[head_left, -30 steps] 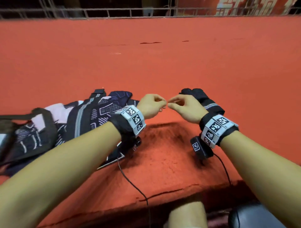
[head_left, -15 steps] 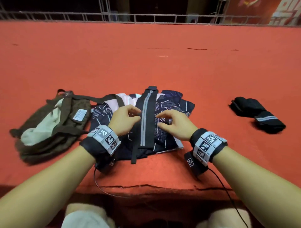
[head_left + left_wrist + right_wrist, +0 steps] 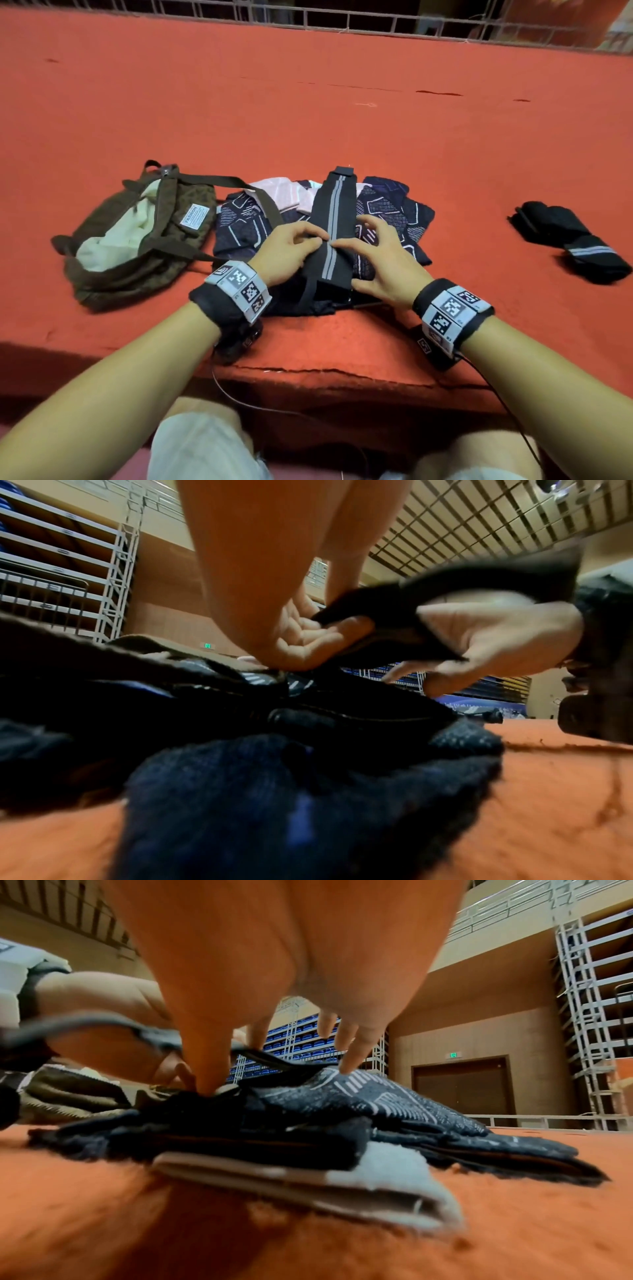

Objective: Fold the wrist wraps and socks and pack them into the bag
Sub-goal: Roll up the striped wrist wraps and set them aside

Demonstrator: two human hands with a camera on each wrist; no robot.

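Both hands are down on the black wrist wrap with its grey centre stripe, laid lengthwise over the pile of navy patterned socks on the red platform. The left hand comes at it from nine o'clock, thumb and forefinger pinching the wrap's left edge about halfway down. The right hand meets it from three o'clock, forefinger tip on the stripe, thumb lower against the wrap's near folded end, the other fingers spread and lifted above the socks. From the left wrist camera, the left hand has dark fabric nipped between thumb and fingers, and the right hand has that same fabric draped across its palm. The right wrist view is blurred, but the right hand's fingers fan out over the socks. The wrap's far tip points to twelve o'clock, beyond both hands. The open olive-brown bag lies at nine o'clock of the left hand, touching the sock pile, its strap trailing over the socks. A second wrist wrap, already rolled, sits well apart at three o'clock.
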